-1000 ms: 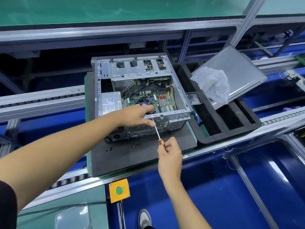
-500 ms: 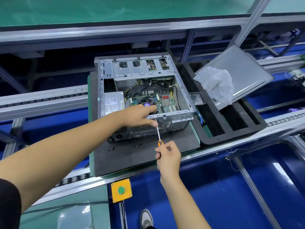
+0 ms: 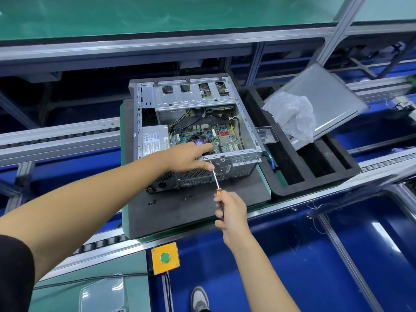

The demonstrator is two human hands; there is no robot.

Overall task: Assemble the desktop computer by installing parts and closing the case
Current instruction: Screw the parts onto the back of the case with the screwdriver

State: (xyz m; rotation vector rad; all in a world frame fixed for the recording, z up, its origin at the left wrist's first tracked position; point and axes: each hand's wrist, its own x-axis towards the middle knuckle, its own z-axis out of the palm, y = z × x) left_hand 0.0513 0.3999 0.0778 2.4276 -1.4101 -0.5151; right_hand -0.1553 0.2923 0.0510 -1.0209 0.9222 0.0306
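We see the open computer case (image 3: pixel 195 131) lying on its side on a dark foam mat (image 3: pixel 180 210), at the frame's centre. Motherboard (image 3: pixel 202 134) and CPU fan (image 3: pixel 199 141) are visible inside, with the power supply (image 3: pixel 155 139) at 9 o'clock from the fan.

The left hand (image 3: pixel 186 157) rests on the case's near rear edge, fingers curled over the metal bracket (image 3: pixel 225 157), with the thumb and index fingertip pinched together right at the screwdriver tip (a screw may be there, too small to tell).

The right hand (image 3: pixel 229 212) is at 6 o'clock from the case, over the mat's near edge, fingers wrapped tight round the handle of the screwdriver (image 3: pixel 215 180). The shaft slants up toward 12 o'clock and its tip touches the case's rear panel just below the left fingertips.

A few small black screws (image 3: pixel 153 202) lie loose on the mat, at 7 o'clock from the case.

At 3 o'clock sits a black foam tray (image 3: pixel 315 174), with the grey side panel (image 3: pixel 326 102) leaning tilted on it and a crumpled clear plastic bag (image 3: pixel 292 115) on top of the panel. A small clear plastic box (image 3: pixel 265 136) lies just beside the case's right wall.

At 6 o'clock, a yellow box with a green button (image 3: pixel 165 257) is mounted on the conveyor rail (image 3: pixel 292 201). A shoe (image 3: pixel 199 298) is at the bottom edge.
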